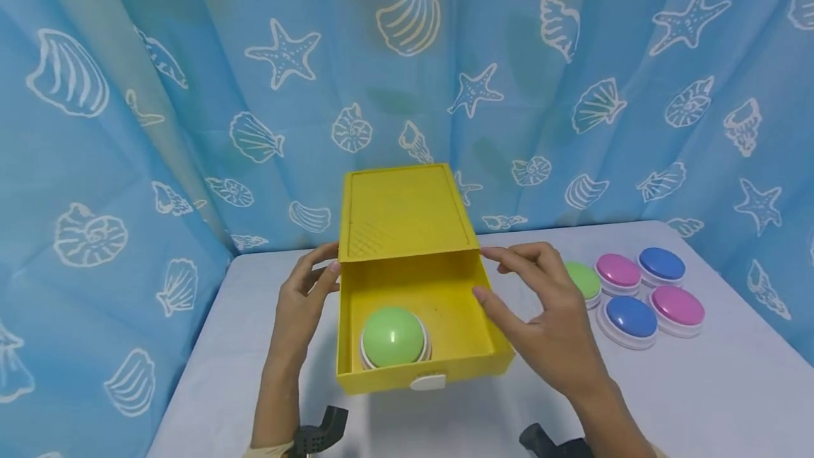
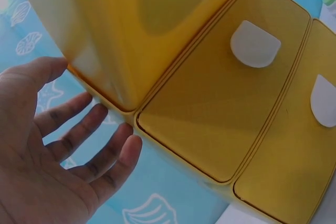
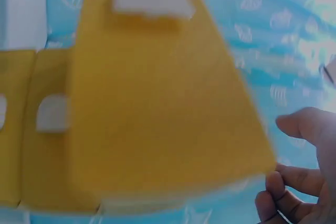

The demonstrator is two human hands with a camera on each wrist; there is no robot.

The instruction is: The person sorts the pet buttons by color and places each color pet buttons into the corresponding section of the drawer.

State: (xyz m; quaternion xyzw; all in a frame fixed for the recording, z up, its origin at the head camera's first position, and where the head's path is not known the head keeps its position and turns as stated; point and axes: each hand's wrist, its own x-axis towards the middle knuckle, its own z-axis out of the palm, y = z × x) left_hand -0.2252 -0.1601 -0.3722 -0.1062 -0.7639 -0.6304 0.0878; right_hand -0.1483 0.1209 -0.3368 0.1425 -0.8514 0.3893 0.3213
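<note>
A yellow drawer cabinet (image 1: 407,210) stands on the table, its top drawer (image 1: 467,366) pulled far out. In that drawer's front left corner sits a green dome button (image 1: 393,336) with a white base. My left hand (image 1: 308,295) is at the cabinet's left side; in the left wrist view its thumb touches the edge and its fingers are spread. On the other side my right hand (image 1: 550,316) has a fingertip by the cabinet's upper right corner, the thumb near the drawer's side wall. Lower drawers (image 2: 205,103) with white tab handles (image 2: 255,44) show closed in the left wrist view.
To the right on the white table (image 1: 445,423) lie several dome buttons: a green one (image 1: 583,281), pink ones (image 1: 677,306) and blue ones (image 1: 631,318). Behind the table hangs a blue curtain (image 1: 381,90) with white shell and starfish prints.
</note>
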